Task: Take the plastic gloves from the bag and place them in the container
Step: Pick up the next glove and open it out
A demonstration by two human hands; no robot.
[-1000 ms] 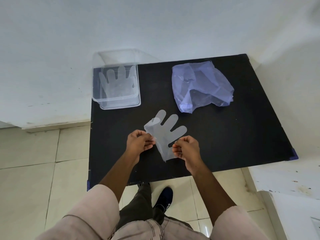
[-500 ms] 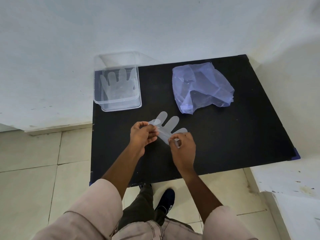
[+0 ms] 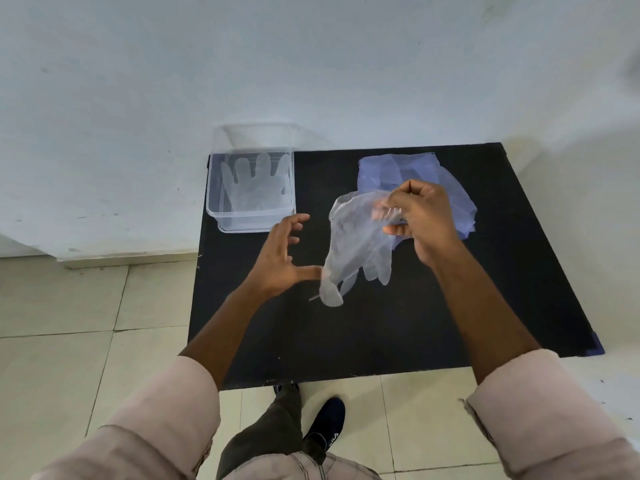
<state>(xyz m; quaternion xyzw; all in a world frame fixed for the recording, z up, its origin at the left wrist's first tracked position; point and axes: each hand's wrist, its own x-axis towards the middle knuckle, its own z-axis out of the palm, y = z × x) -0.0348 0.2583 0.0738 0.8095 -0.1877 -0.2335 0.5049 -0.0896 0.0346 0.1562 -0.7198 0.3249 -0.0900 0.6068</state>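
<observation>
From the head cam, your right hand (image 3: 424,220) has its fingers (image 3: 389,212) pinched shut on the cuff end of the plastic glove (image 3: 356,244), which hangs finger-side down above the black desk (image 3: 415,323), in front of the bluish bag (image 3: 450,188). Your left hand (image 3: 282,261) is spread open with nothing in it, thumb just beside the glove's dangling tips. This thing looks feather-light, floppy and probably a bit clingy, so I'd guess it'll flutter or fold on itself if you swing it fast. The cuff is a sensible place to grip; catching the lower end with the open hand should keep it flat. The clear container (image 3: 251,223) sits at the desk's far-left corner with another glove (image 3: 256,183) already lying inside.
</observation>
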